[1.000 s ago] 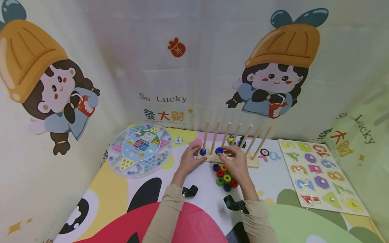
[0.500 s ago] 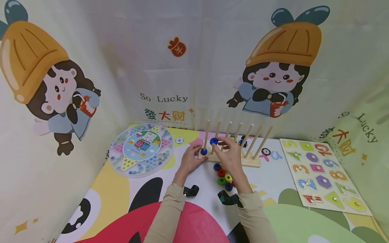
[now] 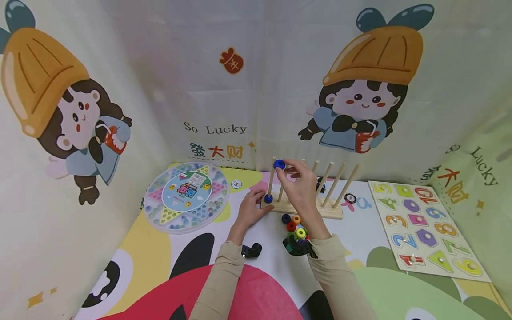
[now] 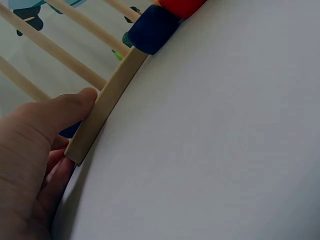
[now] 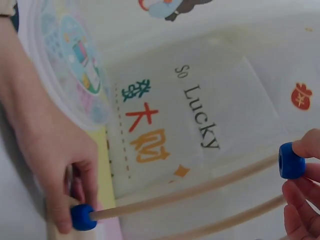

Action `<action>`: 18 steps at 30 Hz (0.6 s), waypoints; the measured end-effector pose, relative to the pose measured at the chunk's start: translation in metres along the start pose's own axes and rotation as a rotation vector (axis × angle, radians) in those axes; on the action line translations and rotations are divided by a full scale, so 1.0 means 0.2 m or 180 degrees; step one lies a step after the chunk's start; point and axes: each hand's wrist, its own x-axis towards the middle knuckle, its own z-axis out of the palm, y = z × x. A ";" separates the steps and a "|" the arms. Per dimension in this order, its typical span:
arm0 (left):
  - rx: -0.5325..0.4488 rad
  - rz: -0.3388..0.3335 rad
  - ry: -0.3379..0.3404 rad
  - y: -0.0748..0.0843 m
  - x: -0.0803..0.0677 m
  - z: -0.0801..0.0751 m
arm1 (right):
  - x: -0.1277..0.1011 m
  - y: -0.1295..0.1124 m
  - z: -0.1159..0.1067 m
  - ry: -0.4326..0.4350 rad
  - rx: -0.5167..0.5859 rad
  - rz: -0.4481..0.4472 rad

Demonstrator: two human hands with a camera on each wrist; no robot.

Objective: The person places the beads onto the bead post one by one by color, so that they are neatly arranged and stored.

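Note:
My left hand (image 3: 250, 211) grips the left end of a wooden peg rack (image 3: 296, 208), thumb along the front and fingers curled behind, as the left wrist view shows. A blue bead (image 3: 268, 199) sits at the foot of the leftmost peg (image 3: 271, 180), close to that hand. My right hand (image 3: 302, 189) pinches another blue bead (image 5: 292, 161) between thumb and fingers, up at the top of the leftmost peg. In the right wrist view the bead's hole faces the lower bead and the peg's upper end meets its edge. The remaining pegs carry no beads in view.
Several coloured beads (image 3: 291, 226) lie in front of the rack, partly behind the right wrist camera. A round marble game board (image 3: 154, 211) lies left, a number puzzle board (image 3: 404, 238) right. A black-and-white disc (image 3: 350, 198) and small figure (image 3: 321, 185) are behind the rack.
My right hand has lifted the blue bead from low among the pegs, up and left to the top of the leftmost peg. The left hand has stayed on the rack's end.

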 end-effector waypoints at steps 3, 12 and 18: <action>-0.0051 -0.0055 -0.0032 0.00 0.00 0.00 | 0.04 -0.03 0.01 0.0044 -0.0089 -0.0177; -0.0143 -0.0140 -0.0084 0.01 0.00 -0.01 | 0.12 -0.07 0.06 0.0054 -0.0641 -0.0292; -0.0137 -0.0176 -0.0099 0.02 0.00 -0.01 | 0.14 -0.08 0.07 -0.0230 -0.1149 -0.0219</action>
